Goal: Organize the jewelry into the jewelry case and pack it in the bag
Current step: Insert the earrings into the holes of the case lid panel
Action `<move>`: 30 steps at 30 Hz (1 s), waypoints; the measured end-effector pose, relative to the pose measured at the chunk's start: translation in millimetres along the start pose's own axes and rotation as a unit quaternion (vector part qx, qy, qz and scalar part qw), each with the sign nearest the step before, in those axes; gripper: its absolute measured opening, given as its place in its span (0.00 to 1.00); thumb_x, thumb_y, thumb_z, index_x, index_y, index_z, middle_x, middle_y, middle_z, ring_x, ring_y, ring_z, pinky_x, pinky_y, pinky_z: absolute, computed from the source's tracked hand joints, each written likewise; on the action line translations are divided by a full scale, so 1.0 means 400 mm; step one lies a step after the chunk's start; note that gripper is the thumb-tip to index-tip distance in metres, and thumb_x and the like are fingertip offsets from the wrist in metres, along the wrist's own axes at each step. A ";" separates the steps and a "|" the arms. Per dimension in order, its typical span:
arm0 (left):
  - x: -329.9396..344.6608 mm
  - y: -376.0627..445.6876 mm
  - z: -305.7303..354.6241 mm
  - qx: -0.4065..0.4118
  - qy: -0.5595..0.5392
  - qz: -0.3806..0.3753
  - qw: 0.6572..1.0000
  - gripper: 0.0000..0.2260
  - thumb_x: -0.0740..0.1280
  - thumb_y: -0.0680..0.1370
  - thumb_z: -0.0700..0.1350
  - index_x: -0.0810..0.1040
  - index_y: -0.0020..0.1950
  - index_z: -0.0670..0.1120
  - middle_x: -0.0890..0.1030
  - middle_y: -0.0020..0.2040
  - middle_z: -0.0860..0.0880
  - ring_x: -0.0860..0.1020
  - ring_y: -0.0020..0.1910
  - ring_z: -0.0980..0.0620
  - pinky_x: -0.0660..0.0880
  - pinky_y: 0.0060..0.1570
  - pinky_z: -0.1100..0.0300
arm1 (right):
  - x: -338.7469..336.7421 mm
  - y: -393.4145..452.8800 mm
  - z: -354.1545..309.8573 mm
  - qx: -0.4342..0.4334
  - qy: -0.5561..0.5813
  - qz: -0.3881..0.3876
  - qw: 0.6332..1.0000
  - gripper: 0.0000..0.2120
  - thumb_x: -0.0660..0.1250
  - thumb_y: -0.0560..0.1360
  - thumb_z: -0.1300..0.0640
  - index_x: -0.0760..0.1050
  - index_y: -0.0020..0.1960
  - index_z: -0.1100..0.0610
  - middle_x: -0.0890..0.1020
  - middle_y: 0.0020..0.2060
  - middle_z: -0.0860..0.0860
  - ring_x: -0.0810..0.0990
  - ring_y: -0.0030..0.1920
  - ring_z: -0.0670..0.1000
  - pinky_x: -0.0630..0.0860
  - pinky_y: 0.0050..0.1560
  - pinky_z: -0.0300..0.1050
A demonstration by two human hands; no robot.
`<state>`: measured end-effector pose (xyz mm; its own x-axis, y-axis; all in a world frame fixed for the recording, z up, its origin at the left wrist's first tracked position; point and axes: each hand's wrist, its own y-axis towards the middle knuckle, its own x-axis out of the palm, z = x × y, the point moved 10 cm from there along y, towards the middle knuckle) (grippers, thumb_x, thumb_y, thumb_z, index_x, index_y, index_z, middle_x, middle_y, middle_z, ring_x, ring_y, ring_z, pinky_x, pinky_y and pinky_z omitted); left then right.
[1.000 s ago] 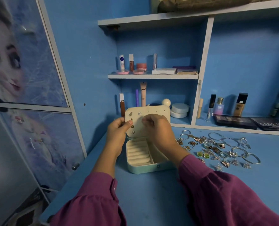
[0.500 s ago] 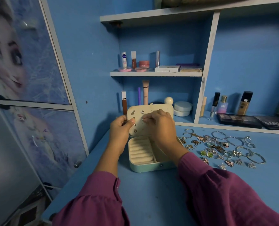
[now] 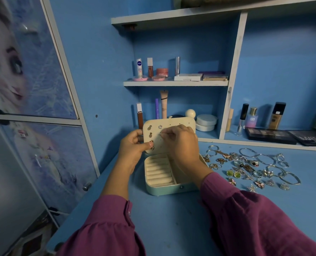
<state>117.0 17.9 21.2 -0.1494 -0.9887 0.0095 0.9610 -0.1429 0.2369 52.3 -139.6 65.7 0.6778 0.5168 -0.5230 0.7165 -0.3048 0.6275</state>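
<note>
**Earring fitted to the panel of an open jewelry case**

A mint jewelry case (image 3: 169,188) is seen open on the blue desk (image 3: 172,228), its cream earring panel (image 3: 173,124) raised upright. The panel's left edge is gripped by the left hand (image 3: 133,150), thumb laid on its face. A small earring (image 3: 160,133) is pinched against the panel by the right hand (image 3: 181,143). Loose jewelry (image 3: 249,167) is spread just right of the case. Cosmetics are ranged on the shelves (image 3: 175,83) behind.

right hand (image 3: 181,143) hides lid's (image 3: 154,137) right half
</note>
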 end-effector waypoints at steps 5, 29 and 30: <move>-0.001 0.000 -0.009 -0.012 0.017 0.001 1.000 0.08 0.73 0.70 0.32 0.82 0.44 0.43 0.85 0.43 0.46 0.83 0.42 0.51 0.78 0.41 0.65 | 0.001 0.001 0.001 -0.002 -0.003 0.000 1.000 0.07 0.68 0.75 0.54 0.82 0.51 0.52 0.82 0.48 0.50 0.75 0.52 0.53 0.71 0.52 0.51; 0.000 -0.013 0.002 0.007 0.072 -0.015 0.997 0.05 0.73 0.72 0.36 0.82 0.46 0.43 0.81 0.37 0.43 0.78 0.37 0.50 0.77 0.45 0.58 | -0.061 0.000 -0.043 -0.102 -0.134 0.094 0.981 0.19 0.73 0.70 0.48 0.77 0.59 0.50 0.80 0.41 0.53 0.76 0.41 0.58 0.70 0.39 0.48; 0.001 -0.019 0.009 0.012 0.090 -0.017 0.996 0.05 0.73 0.72 0.37 0.81 0.46 0.45 0.77 0.33 0.45 0.75 0.33 0.52 0.74 0.41 0.60 | -0.066 -0.002 -0.045 -0.105 -0.144 0.101 0.979 0.19 0.74 0.69 0.48 0.78 0.58 0.50 0.79 0.41 0.53 0.76 0.41 0.57 0.70 0.39 0.48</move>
<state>108.9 18.9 22.7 -0.1353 -0.9757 -0.1723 0.9500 -0.1772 0.2571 30.9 -138.3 89.3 0.8418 0.2065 -0.4987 0.5344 -0.1895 0.8237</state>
